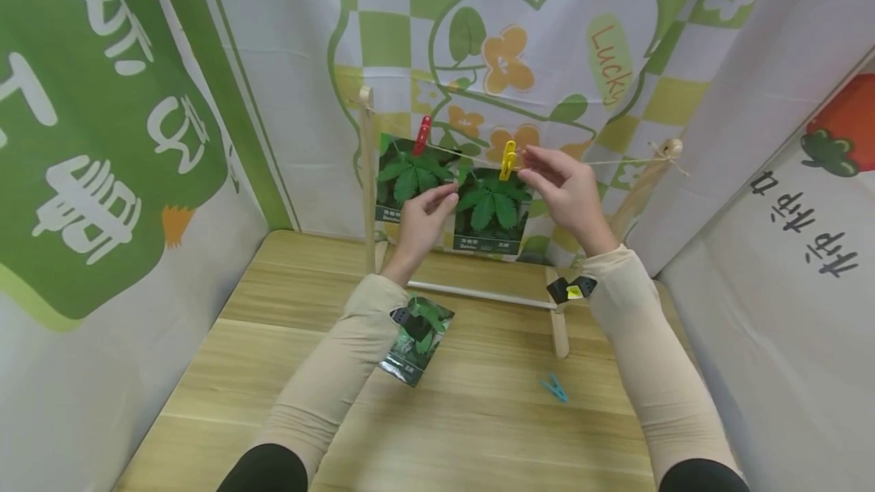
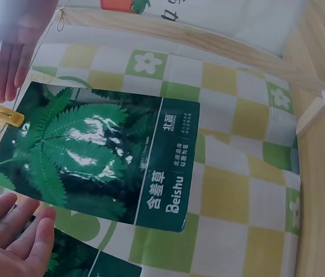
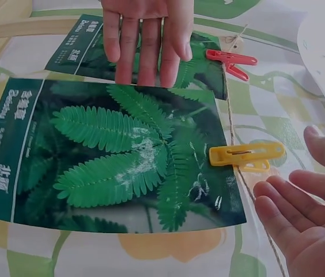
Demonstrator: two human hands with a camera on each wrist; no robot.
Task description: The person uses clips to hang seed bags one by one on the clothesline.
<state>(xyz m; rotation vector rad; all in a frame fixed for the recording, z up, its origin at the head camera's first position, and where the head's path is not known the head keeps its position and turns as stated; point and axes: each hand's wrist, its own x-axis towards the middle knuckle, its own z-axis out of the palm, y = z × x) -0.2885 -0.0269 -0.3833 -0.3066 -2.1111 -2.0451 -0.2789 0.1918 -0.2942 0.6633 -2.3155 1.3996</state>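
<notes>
Two green leaf-pictured packets hang from a string. A red clothespin [image 1: 422,135] holds the left packet [image 1: 410,179], and a yellow clothespin [image 1: 508,160] holds the right packet [image 1: 494,211] by its top edge. My left hand [image 1: 424,226] is by the right packet's upper left corner, fingers relaxed with nothing gripped. In the right wrist view the left hand [image 3: 148,43] reaches over the left packet. Beside the yellow clothespin [image 3: 246,154], my right hand [image 3: 306,213] has its fingers spread apart from it, holding nothing.
A third packet [image 1: 427,340] lies on the wooden table [image 1: 478,416] under my left forearm. A blue clothespin [image 1: 555,387] lies at the right. The string is tied between two wooden posts [image 1: 368,181], joined low down by a white rod [image 1: 478,294]. Patterned cloth hangs behind.
</notes>
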